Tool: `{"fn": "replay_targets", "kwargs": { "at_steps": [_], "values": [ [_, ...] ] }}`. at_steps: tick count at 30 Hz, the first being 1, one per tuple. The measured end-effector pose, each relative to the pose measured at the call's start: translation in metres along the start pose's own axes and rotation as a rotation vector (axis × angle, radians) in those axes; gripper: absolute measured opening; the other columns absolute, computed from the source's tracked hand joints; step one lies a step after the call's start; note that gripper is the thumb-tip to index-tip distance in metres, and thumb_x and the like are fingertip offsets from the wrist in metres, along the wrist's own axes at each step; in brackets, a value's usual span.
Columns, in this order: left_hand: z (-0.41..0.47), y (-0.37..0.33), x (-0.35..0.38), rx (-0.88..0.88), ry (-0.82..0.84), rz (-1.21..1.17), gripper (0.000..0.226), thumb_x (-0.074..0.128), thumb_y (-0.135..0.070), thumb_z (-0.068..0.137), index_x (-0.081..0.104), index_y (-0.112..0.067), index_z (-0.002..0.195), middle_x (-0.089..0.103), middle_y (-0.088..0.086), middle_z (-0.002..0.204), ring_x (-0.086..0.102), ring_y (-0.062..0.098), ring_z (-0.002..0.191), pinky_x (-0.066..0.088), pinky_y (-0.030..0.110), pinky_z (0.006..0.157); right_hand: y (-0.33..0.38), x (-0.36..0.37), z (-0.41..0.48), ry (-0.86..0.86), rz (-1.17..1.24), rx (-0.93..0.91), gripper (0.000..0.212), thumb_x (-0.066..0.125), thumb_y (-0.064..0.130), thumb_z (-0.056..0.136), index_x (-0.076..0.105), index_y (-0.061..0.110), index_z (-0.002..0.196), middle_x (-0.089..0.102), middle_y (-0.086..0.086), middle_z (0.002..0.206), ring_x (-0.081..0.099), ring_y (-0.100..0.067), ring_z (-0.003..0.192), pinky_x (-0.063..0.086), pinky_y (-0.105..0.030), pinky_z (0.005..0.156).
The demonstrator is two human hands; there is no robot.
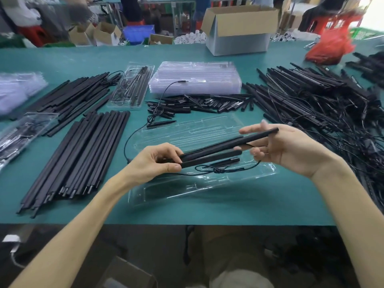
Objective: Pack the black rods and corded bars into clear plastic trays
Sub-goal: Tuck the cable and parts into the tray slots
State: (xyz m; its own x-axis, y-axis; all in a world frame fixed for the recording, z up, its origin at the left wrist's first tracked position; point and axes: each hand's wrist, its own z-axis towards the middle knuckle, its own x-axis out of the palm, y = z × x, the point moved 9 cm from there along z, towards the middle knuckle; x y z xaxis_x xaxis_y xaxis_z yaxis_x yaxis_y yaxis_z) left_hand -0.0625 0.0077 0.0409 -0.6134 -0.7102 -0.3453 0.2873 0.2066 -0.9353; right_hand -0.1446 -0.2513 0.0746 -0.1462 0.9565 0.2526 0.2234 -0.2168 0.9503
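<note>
One green table (207, 208) fills the middle of the frame; a tangled heap of corded bars (311, 100) covers its right side; black rods (83, 154) lie in rows at the left; a stack of clear trays (195, 77) sits at upper centre; one open tray (187, 188) lies at lower centre, under the hands. Both hands are raised above that tray, apart; the left hand (153, 163) pinches the near end of a bundle of black bars (212, 148); the right hand (291, 150) holds the far end of the longest bar; a thin cord (218, 170) hangs below the bundle onto the tray.
</note>
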Motion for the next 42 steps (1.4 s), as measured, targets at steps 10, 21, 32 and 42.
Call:
{"fn": "replay_targets", "kwargs": {
  "at_steps": [10,21,32,42],
  "values": [
    [0.008,-0.002,0.01,-0.011,0.073,0.227,0.019,0.085,-0.016,0.078,0.071,-0.029,0.075,0.066,-0.011,0.106,0.062,0.009,0.105,0.04,0.013,0.09,0.007,-0.01,-0.003,-0.093,-0.357,0.043,0.026,0.069,0.017,0.089,0.072,0.007,0.113,0.07,-0.008,0.098,0.064,-0.012,0.087,0.053,-0.017,0.07],
    [0.006,-0.003,0.006,-0.033,0.037,0.252,0.021,0.084,-0.018,0.08,0.07,-0.032,0.072,0.074,-0.01,0.091,0.066,0.006,0.105,0.043,0.014,0.088,0.021,-0.008,-0.009,-0.162,-0.609,0.008,0.025,0.078,0.007,0.082,0.073,0.007,0.107,0.071,-0.023,0.092,0.063,-0.02,0.067,0.055,-0.02,0.066],
    [0.037,-0.018,0.038,-0.024,0.14,0.368,0.019,0.072,-0.036,0.09,0.07,-0.028,0.107,0.073,-0.008,0.098,0.068,0.008,0.091,0.053,0.022,0.083,0.009,-0.005,0.001,-0.244,-0.51,-0.101,0.024,0.079,-0.003,0.079,0.073,0.001,0.102,0.068,-0.012,0.081,0.059,-0.022,0.075,0.051,-0.022,0.059],
    [0.046,-0.021,0.031,-0.029,0.1,0.375,0.012,0.075,-0.013,0.089,0.07,-0.022,0.095,0.072,-0.002,0.091,0.065,0.011,0.086,0.05,0.023,0.082,-0.059,-0.003,-0.017,-0.122,0.094,0.149,0.073,0.06,0.062,0.088,0.065,-0.003,0.12,0.069,-0.012,0.101,0.063,-0.02,0.084,0.057,-0.027,0.075]
  ]
}}
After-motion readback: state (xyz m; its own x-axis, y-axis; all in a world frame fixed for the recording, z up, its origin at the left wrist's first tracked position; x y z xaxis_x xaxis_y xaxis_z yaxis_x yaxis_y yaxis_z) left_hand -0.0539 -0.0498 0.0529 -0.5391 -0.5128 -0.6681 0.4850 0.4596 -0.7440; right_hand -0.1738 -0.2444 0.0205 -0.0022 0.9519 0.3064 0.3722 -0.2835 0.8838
